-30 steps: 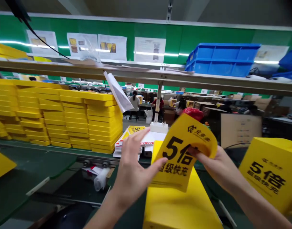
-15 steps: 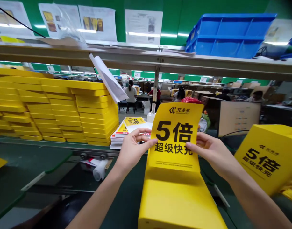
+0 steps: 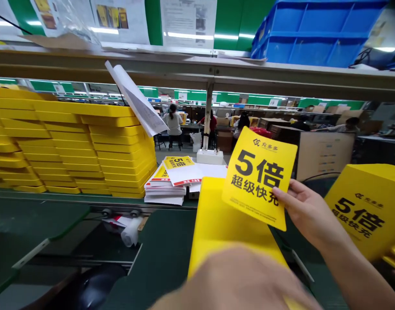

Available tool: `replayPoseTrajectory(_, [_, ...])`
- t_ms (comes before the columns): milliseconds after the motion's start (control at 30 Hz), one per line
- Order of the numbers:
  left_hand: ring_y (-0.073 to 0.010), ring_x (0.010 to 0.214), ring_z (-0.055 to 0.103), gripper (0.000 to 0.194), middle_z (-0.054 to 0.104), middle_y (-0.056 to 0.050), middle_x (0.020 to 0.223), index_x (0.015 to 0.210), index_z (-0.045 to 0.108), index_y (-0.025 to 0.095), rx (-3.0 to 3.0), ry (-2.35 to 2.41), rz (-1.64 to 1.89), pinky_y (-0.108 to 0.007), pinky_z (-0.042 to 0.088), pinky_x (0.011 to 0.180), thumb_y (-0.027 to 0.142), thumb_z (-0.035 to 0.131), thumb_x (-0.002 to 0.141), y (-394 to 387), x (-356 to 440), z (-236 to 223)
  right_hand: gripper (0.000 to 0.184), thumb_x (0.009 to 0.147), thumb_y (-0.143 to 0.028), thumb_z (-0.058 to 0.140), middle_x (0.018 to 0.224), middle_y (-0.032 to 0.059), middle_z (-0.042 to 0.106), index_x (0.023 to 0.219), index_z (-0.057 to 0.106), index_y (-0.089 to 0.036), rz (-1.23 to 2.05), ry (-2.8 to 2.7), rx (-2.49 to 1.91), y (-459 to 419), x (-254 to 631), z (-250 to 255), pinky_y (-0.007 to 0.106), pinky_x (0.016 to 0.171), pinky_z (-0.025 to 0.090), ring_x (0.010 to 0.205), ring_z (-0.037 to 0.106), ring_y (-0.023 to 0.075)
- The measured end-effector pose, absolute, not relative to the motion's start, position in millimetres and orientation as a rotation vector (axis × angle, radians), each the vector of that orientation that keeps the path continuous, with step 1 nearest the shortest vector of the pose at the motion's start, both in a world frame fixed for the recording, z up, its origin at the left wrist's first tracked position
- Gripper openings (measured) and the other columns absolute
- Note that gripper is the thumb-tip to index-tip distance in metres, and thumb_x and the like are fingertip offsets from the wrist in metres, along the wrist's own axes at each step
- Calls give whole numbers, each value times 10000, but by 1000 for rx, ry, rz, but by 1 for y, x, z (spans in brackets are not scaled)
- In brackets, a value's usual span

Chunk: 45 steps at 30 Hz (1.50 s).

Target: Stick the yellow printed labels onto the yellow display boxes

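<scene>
**Head view: yellow card held up over a yellow box**

Head camera looks forward and down along a green conveyor belt; the right hand holds a yellow printed card by its lower right corner, thumb on the printed face and fingers behind it, so the grip is closed on the card; the card stands tilted, its top leaning to the right, raised above the far end of a plain yellow box that lies lengthwise on the belt; the left hand sits very close to the lens at the bottom edge, blurred, over the near end of that box, and whether it grips or only rests there cannot be told.

Just to the right of the right wrist a second yellow box shows the same black print on its face; beyond the plain box lies a stack of printed leaflets, with a white power strip behind it; to the left stand tall piles of yellow trays; a metal shelf rail crosses overhead, carrying a blue plastic crate, and a loose sheet of paper hangs from it; other people sit at benches well beyond the belt.
</scene>
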State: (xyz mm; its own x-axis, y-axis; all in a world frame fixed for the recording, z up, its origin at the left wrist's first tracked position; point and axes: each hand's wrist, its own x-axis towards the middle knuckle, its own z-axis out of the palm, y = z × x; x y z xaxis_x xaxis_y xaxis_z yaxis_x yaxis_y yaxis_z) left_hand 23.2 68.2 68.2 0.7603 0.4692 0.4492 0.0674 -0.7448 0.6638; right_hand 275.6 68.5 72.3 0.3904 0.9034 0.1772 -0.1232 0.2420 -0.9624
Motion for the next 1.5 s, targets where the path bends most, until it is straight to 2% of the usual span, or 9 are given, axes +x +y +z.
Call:
replayPoseTrajectory(100, [-218, 1144, 492, 195, 560, -65, 1169, 1058, 522, 263, 2050, 641, 1150, -401, 386, 997, 365, 427, 921, 106, 19, 67, 405, 695, -324, 755, 1098, 74, 682, 1056, 593, -237, 1001, -921, -1146, 64, 267, 62, 394, 846, 579, 989, 642, 287])
replayPoseTrajectory(167, [-215, 1082, 514, 306, 562, -57, 1122, 1127, 468, 264, 1860, 757, 1193, -390, 397, 963, 382, 560, 860, 128, 21, 60, 452, 686, -342, 759, 1080, 95, 687, 1080, 578, -218, 1079, -921, -1184, 61, 261, 56, 410, 837, 582, 963, 651, 297])
replayPoseTrajectory(233, [-210, 963, 560, 428, 584, -33, 963, 1154, 451, 252, 1774, 784, 1072, -364, 441, 870, 409, 636, 800, 141, 25, 51, 468, 685, -358, 757, 1064, 102, 692, 1087, 568, -208, 1136, -931, -1223, 59, 257, 52, 425, 820, 589, 937, 661, 301])
replayPoseTrajectory(367, [-164, 787, 587, 375, 515, 43, 698, 1089, 483, 230, 1673, 812, 1009, -283, 456, 727, 358, 657, 783, 146, 29, 37, 435, 709, -354, 737, 1062, 94, 693, 1080, 567, -204, 1186, -998, -1283, 59, 254, 51, 403, 802, 597, 922, 669, 279])
replayPoseTrajectory(533, [-150, 720, 572, 360, 525, 58, 657, 1057, 499, 218, 1691, 860, 964, -288, 434, 724, 350, 666, 766, 146, 31, 32, 412, 733, -349, 719, 1076, 73, 690, 1088, 555, -218, 1263, -1016, -1273, 65, 260, 47, 368, 796, 599, 928, 669, 256])
replayPoseTrajectory(667, [-164, 767, 580, 228, 581, 12, 744, 846, 555, 180, 1737, 879, 961, -300, 427, 762, 348, 674, 749, 150, 33, 31, 373, 747, -344, 707, 1101, 66, 680, 1067, 561, -221, 1288, -1020, -1271, 69, 266, 40, 370, 805, 597, 933, 668, 252])
replayPoseTrajectory(833, [-156, 674, 560, 376, 525, 57, 629, 1050, 487, 213, 1687, 865, 888, -277, 431, 670, 372, 661, 756, 152, 34, 30, 382, 768, -320, 689, 1120, 54, 671, 1110, 541, -232, 1287, -1052, -1242, 70, 266, 39, 366, 823, 593, 963, 657, 243])
replayPoseTrajectory(1100, [-162, 692, 546, 377, 521, 52, 631, 1047, 482, 209, 1713, 860, 898, -295, 421, 699, 391, 648, 762, 156, 33, 24, 364, 771, -360, 676, 1117, 72, 665, 1081, 560, -209, 1185, -1135, -1303, 68, 268, 36, 433, 864, 571, 972, 649, 261])
replayPoseTrajectory(1500, [-166, 692, 554, 368, 534, 39, 640, 1053, 491, 205, 1703, 866, 906, -297, 428, 673, 388, 640, 770, 156, 32, 23, 439, 763, -376, 680, 1129, 74, 661, 1146, 541, -213, 1201, -1115, -1323, 67, 264, 38, 423, 835, 584, 947, 659, 256])
